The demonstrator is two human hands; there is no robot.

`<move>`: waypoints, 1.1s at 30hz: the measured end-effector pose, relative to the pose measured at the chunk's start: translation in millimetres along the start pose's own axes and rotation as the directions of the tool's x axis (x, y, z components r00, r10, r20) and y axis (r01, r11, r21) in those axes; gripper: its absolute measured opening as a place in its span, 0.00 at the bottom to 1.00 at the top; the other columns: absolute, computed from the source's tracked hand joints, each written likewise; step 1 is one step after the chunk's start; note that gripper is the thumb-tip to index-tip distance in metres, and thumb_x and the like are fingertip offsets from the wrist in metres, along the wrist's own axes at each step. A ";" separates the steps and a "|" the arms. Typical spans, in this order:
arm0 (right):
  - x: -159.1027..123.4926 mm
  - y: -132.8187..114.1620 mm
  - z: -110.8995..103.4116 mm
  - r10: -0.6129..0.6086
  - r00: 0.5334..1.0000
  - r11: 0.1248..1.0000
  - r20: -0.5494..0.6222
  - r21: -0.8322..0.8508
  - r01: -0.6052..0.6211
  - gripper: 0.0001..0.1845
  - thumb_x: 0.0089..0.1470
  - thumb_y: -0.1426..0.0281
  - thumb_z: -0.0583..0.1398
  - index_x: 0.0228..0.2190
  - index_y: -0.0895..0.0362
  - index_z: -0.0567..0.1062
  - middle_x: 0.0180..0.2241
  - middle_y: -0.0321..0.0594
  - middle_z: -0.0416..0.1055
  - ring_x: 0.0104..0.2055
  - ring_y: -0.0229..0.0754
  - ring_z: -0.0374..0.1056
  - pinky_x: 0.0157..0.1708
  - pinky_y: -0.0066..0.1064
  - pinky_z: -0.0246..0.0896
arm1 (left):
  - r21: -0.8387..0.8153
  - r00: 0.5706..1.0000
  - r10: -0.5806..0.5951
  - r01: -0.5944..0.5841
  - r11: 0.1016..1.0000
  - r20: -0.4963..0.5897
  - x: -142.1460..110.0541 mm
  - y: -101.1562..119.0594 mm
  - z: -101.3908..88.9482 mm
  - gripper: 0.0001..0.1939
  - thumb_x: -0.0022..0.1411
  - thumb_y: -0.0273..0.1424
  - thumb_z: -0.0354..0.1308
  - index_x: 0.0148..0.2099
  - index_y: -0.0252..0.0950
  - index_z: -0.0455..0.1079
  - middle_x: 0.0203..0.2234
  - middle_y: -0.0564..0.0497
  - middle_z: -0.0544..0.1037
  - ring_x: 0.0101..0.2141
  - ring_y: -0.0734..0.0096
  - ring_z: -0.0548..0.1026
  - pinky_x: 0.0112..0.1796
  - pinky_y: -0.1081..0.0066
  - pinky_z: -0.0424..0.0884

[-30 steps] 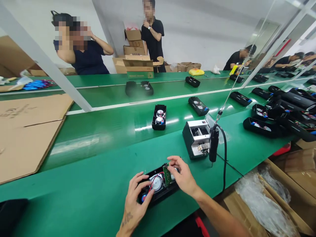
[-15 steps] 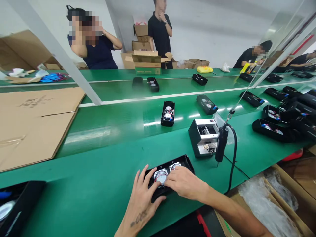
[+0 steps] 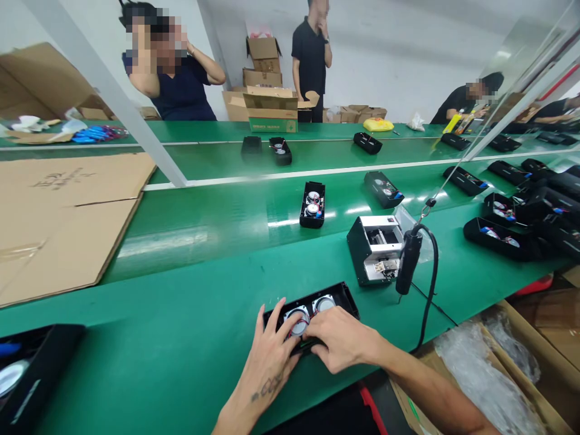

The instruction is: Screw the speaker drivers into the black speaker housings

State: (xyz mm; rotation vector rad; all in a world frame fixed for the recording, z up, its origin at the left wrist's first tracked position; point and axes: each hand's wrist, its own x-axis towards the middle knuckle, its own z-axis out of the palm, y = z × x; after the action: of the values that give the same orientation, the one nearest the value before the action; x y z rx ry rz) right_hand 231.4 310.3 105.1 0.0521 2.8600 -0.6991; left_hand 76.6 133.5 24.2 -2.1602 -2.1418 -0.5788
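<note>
An open black speaker housing (image 3: 341,295) with two round silver drivers (image 3: 323,302) lies on the green bench right in front of me. My left hand (image 3: 270,357) rests on its left end, fingers spread over the rim and the left driver. My right hand (image 3: 341,341) lies on the housing's near edge with its fingers curled down inside. What they press or hold is hidden. A red wire shows between the two hands.
A hanging black electric screwdriver (image 3: 408,269) and a white-topped box device (image 3: 376,248) stand just right of the housing. More open housings (image 3: 312,205) ride the conveyor and pile up at right (image 3: 502,235). Flat cardboard (image 3: 58,217) lies left, another housing (image 3: 31,368) bottom left. People work opposite.
The green circuit board that my right hand held upright over the housing has gone down into it and out of sight. Both hands now lie low on the housing.
</note>
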 end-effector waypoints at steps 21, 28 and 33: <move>58.7 22.0 -56.3 0.097 0.985 0.984 0.143 0.133 -0.116 0.25 0.50 0.75 0.68 0.51 0.55 0.85 0.35 0.41 0.84 0.39 0.48 0.79 0.28 0.30 0.55 | -0.394 0.837 -0.096 0.352 0.849 0.539 94.2 -59.8 -52.2 0.16 0.54 0.48 0.72 0.28 0.41 0.80 0.56 0.50 0.81 0.59 0.46 0.77 0.65 0.50 0.67; 66.0 29.1 -53.7 0.102 0.984 0.982 0.146 0.144 -0.123 0.21 0.49 0.64 0.73 0.45 0.57 0.85 0.27 0.36 0.77 0.32 0.44 0.74 0.24 0.30 0.50 | -0.438 0.822 -0.103 0.400 0.806 0.561 99.6 -61.7 -53.9 0.21 0.54 0.51 0.68 0.24 0.40 0.75 0.48 0.54 0.82 0.43 0.63 0.79 0.42 0.70 0.71; 69.8 24.8 -53.1 0.114 0.983 0.987 0.146 0.096 -0.129 0.20 0.48 0.64 0.73 0.44 0.57 0.84 0.29 0.37 0.79 0.32 0.45 0.74 0.23 0.31 0.49 | -0.472 0.821 -0.098 0.416 0.777 0.562 101.0 -63.7 -51.1 0.23 0.53 0.54 0.68 0.24 0.39 0.75 0.48 0.54 0.82 0.41 0.65 0.79 0.39 0.71 0.69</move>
State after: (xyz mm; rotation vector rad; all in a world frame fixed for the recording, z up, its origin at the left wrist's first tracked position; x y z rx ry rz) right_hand 155.3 355.9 126.1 0.1838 2.6593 -0.7945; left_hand 0.3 218.0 86.7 -2.5446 -2.9132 -0.8541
